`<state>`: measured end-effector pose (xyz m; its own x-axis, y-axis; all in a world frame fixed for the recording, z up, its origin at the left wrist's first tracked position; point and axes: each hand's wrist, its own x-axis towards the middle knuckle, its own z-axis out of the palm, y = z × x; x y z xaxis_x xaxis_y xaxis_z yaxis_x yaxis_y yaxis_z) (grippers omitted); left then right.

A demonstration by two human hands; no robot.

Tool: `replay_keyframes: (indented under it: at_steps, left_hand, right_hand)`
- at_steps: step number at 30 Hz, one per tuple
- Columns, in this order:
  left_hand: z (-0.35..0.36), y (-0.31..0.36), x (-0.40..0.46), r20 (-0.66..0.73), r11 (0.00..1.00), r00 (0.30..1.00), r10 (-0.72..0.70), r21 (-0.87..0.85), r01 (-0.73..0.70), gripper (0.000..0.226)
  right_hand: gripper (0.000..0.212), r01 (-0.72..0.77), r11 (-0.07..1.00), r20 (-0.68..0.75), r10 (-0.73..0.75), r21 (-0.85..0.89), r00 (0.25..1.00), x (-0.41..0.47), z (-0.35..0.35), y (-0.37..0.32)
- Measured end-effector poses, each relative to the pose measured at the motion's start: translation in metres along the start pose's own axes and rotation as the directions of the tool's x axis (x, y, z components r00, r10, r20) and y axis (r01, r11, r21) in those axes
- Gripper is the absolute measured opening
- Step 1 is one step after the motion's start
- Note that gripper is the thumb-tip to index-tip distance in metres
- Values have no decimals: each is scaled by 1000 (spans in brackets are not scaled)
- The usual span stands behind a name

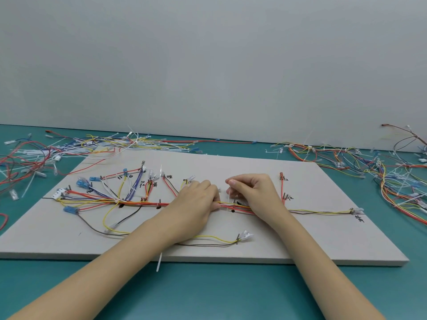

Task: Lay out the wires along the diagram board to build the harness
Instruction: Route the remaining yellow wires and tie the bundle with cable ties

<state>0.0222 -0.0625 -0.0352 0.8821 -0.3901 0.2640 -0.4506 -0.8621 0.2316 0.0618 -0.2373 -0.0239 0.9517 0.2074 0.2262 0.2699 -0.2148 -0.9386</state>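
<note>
Clamping the wire bundle (233,206), the left hand (196,199) grips while the right hand (251,190) pinches a cable tie (228,197).

Handwritten "黄", "红" on board (300,239)

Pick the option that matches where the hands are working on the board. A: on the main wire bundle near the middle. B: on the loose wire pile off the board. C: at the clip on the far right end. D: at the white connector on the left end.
A: the left hand and right hand meet on the wire bundle mid-board, the right pinching a white tie.
</note>
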Motion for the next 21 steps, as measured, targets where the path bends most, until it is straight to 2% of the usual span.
replay_keyframes:
  at_steps: [3,6,8,11,14,21]
  left_hand:
    - [-1,0,-1,-20,998,1000,9,-64,-10,13]
    - [-6,3,-3,-127,985,992,22,-165,-43,7]
    - [-9,8,-5,-156,975,987,20,-217,-54,13]
    - [-9,14,-7,-59,963,998,13,-267,-28,22]
    - [-12,16,-9,-14,950,1000,-12,-311,7,10]
    - [-18,16,-8,71,951,997,-21,-306,42,42]
  right_hand:
    - [13,-8,999,65,10,-43,998,-4,0,-2]
    - [14,2,996,83,5,-93,997,-7,-1,-4]
    - [14,5,994,74,2,-106,997,-7,-1,-5]
    - [13,-2,994,55,8,-108,998,-7,-1,-6]
    - [13,-15,995,54,20,-103,998,-8,0,-7]
    - [13,-21,993,49,27,-118,998,-7,1,-7]
